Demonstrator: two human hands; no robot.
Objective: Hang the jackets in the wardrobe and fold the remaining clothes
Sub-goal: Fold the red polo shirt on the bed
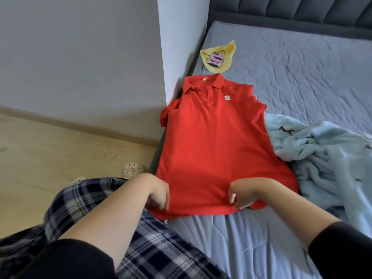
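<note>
Red polo shirt (213,141) lies flat, face up, on the left side of the bed (302,77). Collar at the far end, hem at the near end, buttons & small chest label showing. Its left sleeve hangs off the mattress edge by the white wall corner (181,37); the right sleeve is tucked in beside the body.

Left hand (159,195) grips the near-left corner of the hem, fingers curled down onto the fabric. Right hand (240,195) pinches the hem nearer the right corner, fingers curled round the edge, w/ a bit of fabric bunched under it. Both forearms are bare, w/ black sleeves pushed up.

Light blue blanket (322,158) is heaped just right of the shirt, touching its side. Yellow cloth (228,50) sits just beyond the collar, w/ a pink phone (215,60) lying on it. Dark padded headboard (291,11) runs along the far side.

Plaid trousers (153,248) on the person's leg are at near left, against the bed edge. Pale slipper (132,170) is on the wood floor (50,148), left of the bed.
</note>
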